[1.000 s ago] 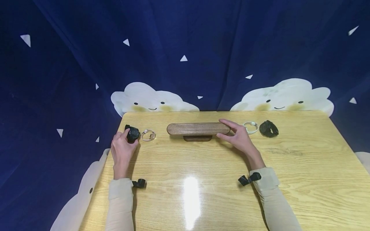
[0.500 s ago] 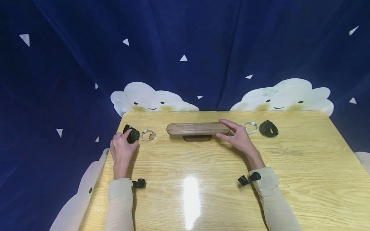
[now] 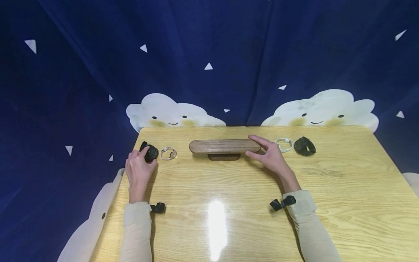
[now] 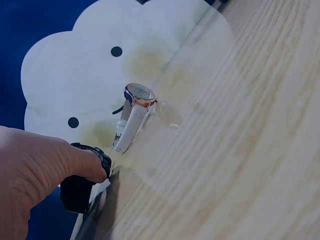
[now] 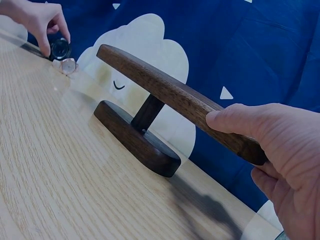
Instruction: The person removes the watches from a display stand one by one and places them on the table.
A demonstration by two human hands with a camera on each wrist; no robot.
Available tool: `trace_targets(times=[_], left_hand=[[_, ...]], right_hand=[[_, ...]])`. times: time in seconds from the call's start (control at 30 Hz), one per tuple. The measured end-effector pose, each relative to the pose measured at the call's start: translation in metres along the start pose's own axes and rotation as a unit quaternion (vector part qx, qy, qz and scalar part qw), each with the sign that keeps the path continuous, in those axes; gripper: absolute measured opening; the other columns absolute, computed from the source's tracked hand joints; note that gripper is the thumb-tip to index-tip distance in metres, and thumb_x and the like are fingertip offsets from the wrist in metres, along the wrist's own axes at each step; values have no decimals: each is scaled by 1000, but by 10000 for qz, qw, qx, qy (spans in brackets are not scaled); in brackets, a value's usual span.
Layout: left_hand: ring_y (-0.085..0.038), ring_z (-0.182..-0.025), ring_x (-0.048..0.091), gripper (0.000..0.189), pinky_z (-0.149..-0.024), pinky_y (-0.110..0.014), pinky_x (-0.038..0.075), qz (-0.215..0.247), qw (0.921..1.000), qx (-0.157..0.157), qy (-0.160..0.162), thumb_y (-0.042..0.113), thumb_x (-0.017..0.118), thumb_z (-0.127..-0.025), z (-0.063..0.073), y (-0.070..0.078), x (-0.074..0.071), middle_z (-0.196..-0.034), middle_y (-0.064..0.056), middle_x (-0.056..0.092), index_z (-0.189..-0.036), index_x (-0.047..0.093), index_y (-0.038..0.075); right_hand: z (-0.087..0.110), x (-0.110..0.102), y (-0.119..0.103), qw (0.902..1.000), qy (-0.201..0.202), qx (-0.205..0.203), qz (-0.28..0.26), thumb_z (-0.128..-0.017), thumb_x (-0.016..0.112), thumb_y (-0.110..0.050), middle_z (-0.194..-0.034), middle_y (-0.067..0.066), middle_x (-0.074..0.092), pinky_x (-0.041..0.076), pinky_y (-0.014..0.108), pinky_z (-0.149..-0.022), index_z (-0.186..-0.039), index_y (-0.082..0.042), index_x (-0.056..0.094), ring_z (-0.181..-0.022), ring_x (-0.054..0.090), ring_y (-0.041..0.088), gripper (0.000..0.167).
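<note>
At the table's far left corner, my left hand (image 3: 140, 168) pinches a black wristwatch (image 4: 102, 162) between thumb and fingers. Just right of it stands a white-strapped watch with a rose-gold case (image 4: 135, 117). A dark wooden watch stand (image 3: 226, 146), a long rounded bar on a post over a smaller base (image 5: 137, 137), stands in the far middle. My right hand (image 3: 270, 154) grips the bar's right end, thumb on the near side and fingers on the far side. Beyond that hand lies a white watch (image 3: 284, 145), partly hidden by it, and a black watch (image 3: 304, 146).
The wooden table (image 3: 248, 218) ends at a dark blue curtain (image 3: 196, 32) with white clouds and triangles. Small black cameras (image 3: 158, 207) sit at both wrists. A bright light reflection lies on the near middle of the tabletop.
The black watch in my left hand has turned slightly, its strap shifting a little left. My right hand and the wooden stand stay in place.
</note>
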State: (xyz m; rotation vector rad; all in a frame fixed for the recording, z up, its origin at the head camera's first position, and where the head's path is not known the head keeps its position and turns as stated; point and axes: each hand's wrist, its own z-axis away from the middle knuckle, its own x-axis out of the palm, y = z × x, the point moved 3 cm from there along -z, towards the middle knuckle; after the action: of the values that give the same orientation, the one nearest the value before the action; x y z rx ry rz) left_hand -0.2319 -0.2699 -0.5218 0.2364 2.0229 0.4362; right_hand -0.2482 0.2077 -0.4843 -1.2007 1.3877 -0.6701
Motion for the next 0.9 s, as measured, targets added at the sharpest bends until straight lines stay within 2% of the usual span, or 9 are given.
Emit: trace_targets(times=[0.33,0.57,0.77,0.9], left_hand=[[-46,-99,57,62,-86,-57,49,-149,9996,-124,-217,15,85,-80,0,3,-1,-104,-25,62,-139,67,9],[-45,-100,54,61,-86,-57,47,-103,9998,-81,-138,15,83,-80,-1,6,-6,-107,-25,61,-139,67,8],[-43,-104,54,55,-86,-57,46,304,9992,181,203,17,82,-87,-5,26,-14,-112,-23,60,-139,67,8],[-43,-117,56,50,-97,-60,46,831,9939,539,477,20,77,-94,-6,43,-13,-126,-22,63,-141,65,7]], right_hand=[[0,0,-2,10000,3,-15,-3,-89,83,-3,-150,22,56,32,56,-125,-144,3,59,-146,45,40,61],[-6,1,31,9998,33,-38,185,-88,85,-9,-153,16,55,32,56,-125,-148,-4,58,-147,44,36,66],[-6,0,33,9988,86,-222,419,-86,88,-15,-151,13,58,37,56,-122,-148,-11,59,-145,48,36,69],[-5,-1,31,9972,114,-328,658,-85,89,-16,-151,14,57,38,57,-121,-149,-11,58,-144,48,37,71]])
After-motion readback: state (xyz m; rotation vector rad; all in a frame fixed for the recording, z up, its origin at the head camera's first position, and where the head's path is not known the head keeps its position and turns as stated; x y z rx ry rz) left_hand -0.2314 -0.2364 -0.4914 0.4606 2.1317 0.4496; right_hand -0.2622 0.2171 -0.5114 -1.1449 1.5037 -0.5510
